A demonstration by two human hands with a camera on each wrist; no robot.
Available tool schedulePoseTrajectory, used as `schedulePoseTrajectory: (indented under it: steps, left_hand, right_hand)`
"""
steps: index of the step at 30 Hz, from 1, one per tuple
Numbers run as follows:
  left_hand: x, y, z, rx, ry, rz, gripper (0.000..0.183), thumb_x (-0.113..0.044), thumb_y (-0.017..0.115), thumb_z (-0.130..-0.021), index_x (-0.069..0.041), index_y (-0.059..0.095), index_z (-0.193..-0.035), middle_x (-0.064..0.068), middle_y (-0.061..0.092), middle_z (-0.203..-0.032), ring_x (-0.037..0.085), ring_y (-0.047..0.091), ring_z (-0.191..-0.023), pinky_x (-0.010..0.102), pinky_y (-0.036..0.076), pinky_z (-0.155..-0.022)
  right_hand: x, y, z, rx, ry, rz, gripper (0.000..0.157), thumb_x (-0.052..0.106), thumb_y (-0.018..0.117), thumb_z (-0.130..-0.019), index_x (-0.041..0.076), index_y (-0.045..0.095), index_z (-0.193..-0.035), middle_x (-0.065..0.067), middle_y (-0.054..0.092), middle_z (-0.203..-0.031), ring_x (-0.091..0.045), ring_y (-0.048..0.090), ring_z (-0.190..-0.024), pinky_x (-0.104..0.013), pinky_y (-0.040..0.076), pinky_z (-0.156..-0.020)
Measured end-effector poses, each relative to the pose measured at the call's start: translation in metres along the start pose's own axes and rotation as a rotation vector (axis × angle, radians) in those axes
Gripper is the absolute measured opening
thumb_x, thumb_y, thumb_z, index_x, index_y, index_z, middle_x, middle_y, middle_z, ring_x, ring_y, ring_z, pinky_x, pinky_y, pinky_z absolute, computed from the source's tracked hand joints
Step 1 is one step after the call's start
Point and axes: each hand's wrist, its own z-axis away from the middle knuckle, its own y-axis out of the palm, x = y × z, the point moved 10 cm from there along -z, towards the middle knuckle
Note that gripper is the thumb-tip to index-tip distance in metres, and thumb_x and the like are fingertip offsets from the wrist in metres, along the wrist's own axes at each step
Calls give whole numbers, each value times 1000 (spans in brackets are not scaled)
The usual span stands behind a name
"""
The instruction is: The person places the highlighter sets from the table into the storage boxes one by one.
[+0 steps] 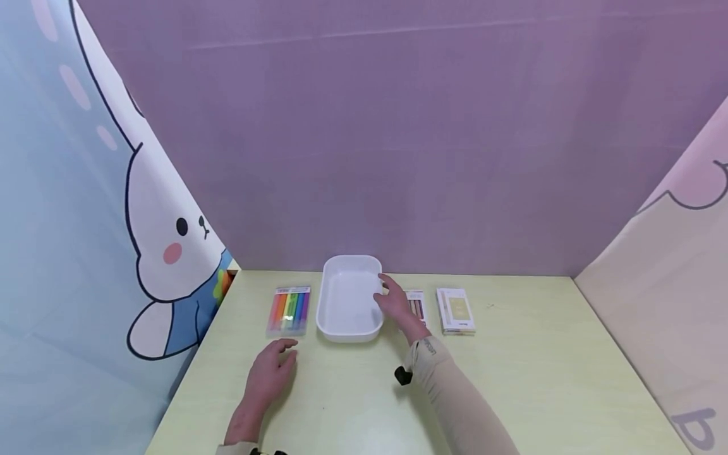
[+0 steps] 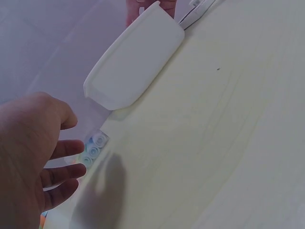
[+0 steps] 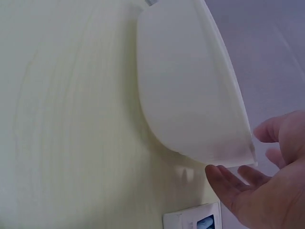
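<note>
A white plastic bin [image 1: 349, 300] with rounded corners stands on the table, nothing inside it. My right hand [image 1: 394, 302] is at its right rim, thumb and fingers spread around the corner; in the right wrist view the fingertips [image 3: 217, 174] are right at the bin's wall. My left hand [image 1: 270, 371] hovers over the table with loosely bent fingers, holding nothing. Just beyond it lies a clear pack of rainbow-coloured markers [image 1: 289, 309], whose round ends show past the fingers in the left wrist view.
Partly hidden behind my right hand lies a small white pack with brownish sticks on its front [image 1: 417, 306]. To its right is a white box with a pale yellow panel [image 1: 457, 309]. A purple cloth [image 1: 398, 158] hangs behind the light wood-patterned table [image 1: 540, 366].
</note>
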Motion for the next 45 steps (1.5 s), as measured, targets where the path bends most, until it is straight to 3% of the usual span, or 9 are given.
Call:
schedulePoseTrajectory:
  steps: [4,8,14,17,23,30,36,45]
  left_hand:
    - [5,2,2,-21,-12,19,27,-21,62,-94,-11,64,-120,8,64,-119,29,58,-112,52,47,-92]
    - [7,-3,3,-104,13,4,27,-19,61,-94,-9,63,-119,10,65,-116,31,60,-109,52,48,-89]
    - [4,-9,-6,-212,69,-130,29,-18,62,-92,-6,62,-118,15,61,-118,36,58,-104,53,46,-86]
    - [3,-13,-12,-222,40,-186,35,-19,63,-90,-5,59,-122,19,56,-123,40,55,-106,56,44,-86]
    - [2,-18,-33,-180,-70,-247,49,-28,62,-90,-4,52,-131,23,46,-131,43,47,-112,61,39,-90]
    - [8,-5,-64,-90,-203,-287,76,-49,63,-87,-4,38,-143,29,35,-139,49,35,-122,68,30,-97]
    - [11,2,-83,-72,-228,-285,98,-61,66,-80,-6,25,-150,31,35,-135,51,38,-115,70,32,-93]
    - [19,9,-89,-21,-257,-311,109,-69,65,-76,-3,22,-151,30,39,-127,49,38,-111,67,35,-91]
  right_hand:
    - [-4,2,1,-18,-6,-9,57,8,61,-90,15,46,-145,-20,51,-138,-37,56,-116,-44,51,-89]
    - [-8,4,0,-21,2,-29,57,7,60,-90,14,47,-145,-19,53,-136,-36,57,-113,-43,52,-87]
    - [-15,3,4,-43,16,-65,52,10,58,-92,15,48,-144,-17,52,-137,-38,51,-121,-48,46,-96]
    - [-18,5,5,-43,17,-53,50,11,57,-94,15,49,-143,-17,53,-137,-38,52,-120,-48,46,-96]
    - [-15,5,5,-42,-11,-47,48,14,55,-96,15,48,-144,-17,52,-138,-38,54,-119,-47,46,-95]
    - [-18,4,2,-26,13,-55,50,17,54,-97,18,45,-146,-15,49,-142,-38,46,-128,-50,40,-102]
    - [-16,3,-1,-29,-10,-51,50,18,53,-98,17,44,-147,-17,49,-141,-39,44,-129,-51,37,-104]
    - [-21,5,4,-18,6,-79,50,16,54,-98,17,43,-147,-19,50,-140,-39,44,-129,-51,39,-103]
